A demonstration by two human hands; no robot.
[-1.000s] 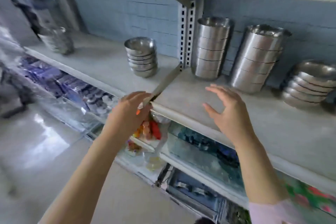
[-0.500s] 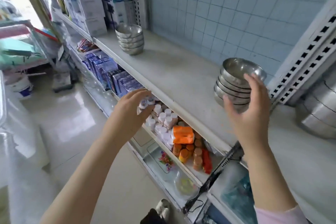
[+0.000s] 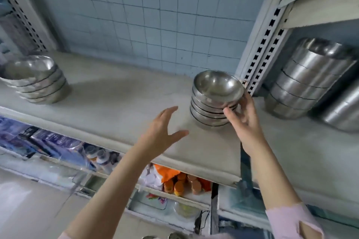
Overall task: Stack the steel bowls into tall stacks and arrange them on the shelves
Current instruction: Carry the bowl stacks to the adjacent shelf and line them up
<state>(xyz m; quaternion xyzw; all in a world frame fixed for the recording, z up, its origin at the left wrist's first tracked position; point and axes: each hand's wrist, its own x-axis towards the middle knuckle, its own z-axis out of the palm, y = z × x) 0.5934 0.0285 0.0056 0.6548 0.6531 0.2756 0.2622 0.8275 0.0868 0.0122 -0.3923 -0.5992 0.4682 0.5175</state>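
Note:
A short stack of steel bowls [image 3: 212, 101] stands on the grey shelf [image 3: 116, 99], just left of the slotted upright post [image 3: 260, 44]. My right hand [image 3: 245, 122] holds the stack's right side, with the thumb on the front and the fingers round the back edge. My left hand [image 3: 165, 128] hovers open above the shelf, a little left of the stack and not touching it. Another short bowl stack [image 3: 37, 79] sits at the far left of the shelf. To the right of the post stand two tall bowl stacks [image 3: 305, 83] [image 3: 342, 110].
A blue tiled wall [image 3: 155, 15] backs the shelf, and another shelf [image 3: 320, 2] hangs above at the right. Below the shelf edge are small orange-capped bottles [image 3: 180, 182] and blue packets [image 3: 48, 141]. The floor lies at the lower left.
My right hand has closed in on the short stack and now holds its right side. My left hand has risen from the lower shelf's bottles to above the shelf, near the stack.

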